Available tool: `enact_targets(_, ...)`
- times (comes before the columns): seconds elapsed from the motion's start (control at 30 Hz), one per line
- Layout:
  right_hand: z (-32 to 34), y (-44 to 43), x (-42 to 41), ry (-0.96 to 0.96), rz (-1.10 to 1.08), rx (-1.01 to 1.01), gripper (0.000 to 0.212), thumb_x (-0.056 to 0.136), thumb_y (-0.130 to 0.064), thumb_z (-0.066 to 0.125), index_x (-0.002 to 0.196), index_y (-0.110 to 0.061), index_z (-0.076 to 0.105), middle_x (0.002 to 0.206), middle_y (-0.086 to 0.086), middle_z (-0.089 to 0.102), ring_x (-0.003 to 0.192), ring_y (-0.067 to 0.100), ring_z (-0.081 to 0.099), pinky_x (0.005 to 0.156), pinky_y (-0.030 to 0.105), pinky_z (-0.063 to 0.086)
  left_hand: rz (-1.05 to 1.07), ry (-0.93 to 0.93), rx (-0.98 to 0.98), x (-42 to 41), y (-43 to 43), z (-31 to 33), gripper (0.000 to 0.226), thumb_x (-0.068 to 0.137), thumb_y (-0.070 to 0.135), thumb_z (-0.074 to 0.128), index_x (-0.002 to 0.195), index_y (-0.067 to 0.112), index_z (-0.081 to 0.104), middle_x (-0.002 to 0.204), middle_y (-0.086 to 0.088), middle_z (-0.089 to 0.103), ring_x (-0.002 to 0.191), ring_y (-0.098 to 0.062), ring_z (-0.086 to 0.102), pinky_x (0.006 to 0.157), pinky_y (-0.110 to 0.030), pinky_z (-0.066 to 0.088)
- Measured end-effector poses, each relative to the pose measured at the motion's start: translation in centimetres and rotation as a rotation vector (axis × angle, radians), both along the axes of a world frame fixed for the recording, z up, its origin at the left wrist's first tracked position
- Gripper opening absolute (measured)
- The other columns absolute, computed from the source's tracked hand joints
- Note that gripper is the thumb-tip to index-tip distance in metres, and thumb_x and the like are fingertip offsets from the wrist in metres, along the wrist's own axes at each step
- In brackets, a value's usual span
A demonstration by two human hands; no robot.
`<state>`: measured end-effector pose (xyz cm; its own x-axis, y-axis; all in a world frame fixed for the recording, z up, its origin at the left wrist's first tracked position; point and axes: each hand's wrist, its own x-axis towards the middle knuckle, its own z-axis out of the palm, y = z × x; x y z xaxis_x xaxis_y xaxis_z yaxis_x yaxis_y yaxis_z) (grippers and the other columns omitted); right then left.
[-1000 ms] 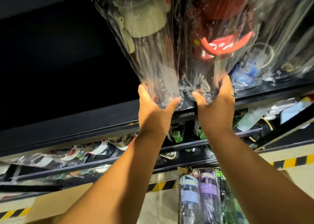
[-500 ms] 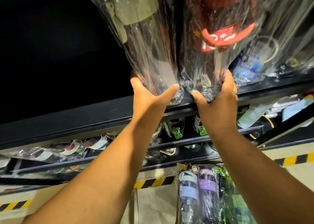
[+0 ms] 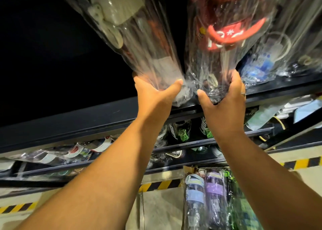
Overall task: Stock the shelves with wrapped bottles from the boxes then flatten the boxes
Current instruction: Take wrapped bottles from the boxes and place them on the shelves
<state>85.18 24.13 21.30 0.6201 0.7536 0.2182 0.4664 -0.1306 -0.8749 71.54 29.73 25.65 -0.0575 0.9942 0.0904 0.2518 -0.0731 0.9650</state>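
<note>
Two wrapped bottles are held up at the top shelf [image 3: 104,114]. My left hand [image 3: 153,97] grips the base of a clear bottle with a cream lid [image 3: 139,43]. My right hand [image 3: 224,100] grips the base of a clear bottle with a red lid and red strap [image 3: 226,38]. Both bottle bases sit just above the dark shelf's front edge, side by side and touching. A cardboard box [image 3: 188,172] below holds more wrapped bottles, blue, purple [image 3: 213,191] and green.
More wrapped bottles [image 3: 261,64] stand on the top shelf to the right. Lower shelves [image 3: 174,147] carry bottles lying and standing. Yellow-black hazard tape [image 3: 301,162] runs along the floor. Another cardboard piece lies at the lower left.
Both hands have raised the two bottles higher and pushed them in toward the top shelf; the view has tilted up slightly.
</note>
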Motion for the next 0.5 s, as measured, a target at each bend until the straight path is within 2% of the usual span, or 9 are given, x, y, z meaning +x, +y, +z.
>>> enact_targets(0.07, 0.0, -0.1, 0.0, 0.0, -0.005, 0.005, 0.088, 0.084, -0.038, 0.074, 0.152, -0.012, 0.026, 0.149, 0.005, 0.04, 0.137, 0.024, 0.038, 0.111, 0.043, 0.037, 0.001, 0.016, 0.025, -0.1, -0.4, -0.7, 0.077, 0.072, 0.029, 0.084, 0.129, 0.012, 0.035, 0.129, -0.007, 0.053, 0.12, -0.012, 0.057, 0.106, -0.033, 0.046)
enact_targets(0.1, 0.0, -0.1, -0.1, 0.0, -0.004, 0.006, 0.087, 0.084, -0.038, 0.074, 0.152, -0.012, 0.026, 0.148, 0.004, 0.04, 0.137, 0.024, 0.038, 0.111, 0.043, 0.037, 0.011, 0.018, 0.041, -0.3, -0.5, -1.0, 0.075, 0.074, 0.025, 0.084, 0.128, 0.012, 0.034, 0.125, -0.001, 0.053, 0.117, -0.002, 0.056, 0.104, -0.022, 0.045)
enact_targets(0.17, -0.1, -0.1, -0.1, -0.009, 0.0, 0.012, 0.086, 0.084, -0.036, 0.075, 0.151, -0.011, 0.028, 0.147, 0.004, 0.041, 0.136, 0.025, 0.038, 0.111, 0.043, 0.037, 0.039, 0.051, 0.059, -0.9, -0.3, -1.2, 0.063, 0.078, 0.017, 0.083, 0.117, 0.015, 0.033, 0.109, 0.012, 0.05, 0.094, 0.021, 0.053, 0.083, -0.002, 0.041)
enact_targets(0.23, -0.2, -0.1, -0.1, -0.012, 0.003, 0.013, 0.086, 0.084, -0.036, 0.075, 0.151, -0.011, 0.028, 0.147, 0.006, 0.041, 0.136, 0.026, 0.037, 0.111, 0.04, 0.036, 0.048, 0.074, 0.059, -1.6, -0.1, -1.1, 0.056, 0.082, 0.014, 0.08, 0.108, 0.016, 0.031, 0.099, 0.016, 0.043, 0.079, 0.027, 0.048, 0.072, 0.001, 0.038)
enact_targets(0.37, -0.1, 0.0, -0.1, -0.002, 0.0, 0.015, 0.084, 0.083, -0.036, 0.075, 0.15, -0.011, 0.03, 0.146, 0.007, 0.041, 0.135, 0.026, 0.037, 0.109, 0.037, 0.037, 0.08, 0.02, 0.025, -2.2, 0.1, -0.7, 0.053, 0.084, 0.019, 0.078, 0.107, 0.016, 0.031, 0.1, 0.014, 0.043, 0.082, 0.017, 0.052, 0.07, 0.0, 0.04)
enact_targets(0.43, -0.1, 0.0, -0.2, 0.0, 0.004, 0.013, 0.084, 0.083, -0.037, 0.075, 0.149, -0.011, 0.03, 0.146, 0.007, 0.041, 0.135, 0.026, 0.037, 0.109, 0.037, 0.036, 0.076, -0.052, 0.01, -1.7, 0.1, -0.5, 0.049, 0.087, 0.016, 0.076, 0.107, 0.022, 0.031, 0.102, 0.018, 0.039, 0.077, 0.03, 0.048, 0.067, 0.005, 0.037)
enact_targets(0.5, -0.1, 0.1, -0.1, -0.007, 0.011, 0.011, 0.083, 0.083, -0.038, 0.075, 0.149, -0.011, 0.031, 0.145, 0.007, 0.042, 0.134, 0.026, 0.037, 0.11, 0.038, 0.037, 0.08, -0.083, -0.002, -1.2, 0.1, -0.1, 0.049, 0.088, 0.016, 0.075, 0.106, 0.022, 0.029, 0.101, 0.021, 0.035, 0.07, 0.035, 0.042, 0.065, 0.006, 0.037)
